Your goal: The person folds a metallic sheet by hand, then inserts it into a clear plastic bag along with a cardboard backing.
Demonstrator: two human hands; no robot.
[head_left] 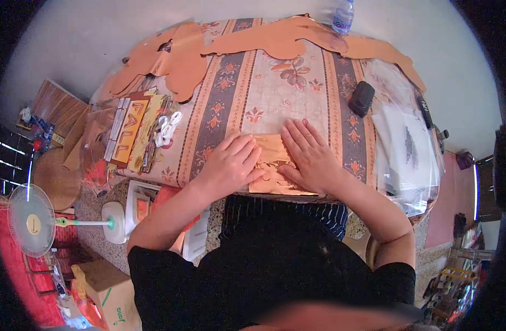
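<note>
At the near edge of the table lies a shiny copper-coloured foil sheet (272, 146), with creases catching the light. My left hand (233, 163) rests on its left edge, fingers lightly bent and thumb stretched out over it. Flat on the right side of the foil is my right hand (308, 154), its fingers extended and its thumb pointing inward. Both hands press down from above and grip nothing. Parts of the foil's side edges are hidden under them.
Orange cut-out shapes (253, 41) lie along the far side of the patterned tablecloth (286, 105). On the left are stacked cards (134, 129) and a white cord (167, 128). To the right sit a black case (361, 99) and clear plastic sleeves (404, 149). A water bottle (343, 19) stands behind.
</note>
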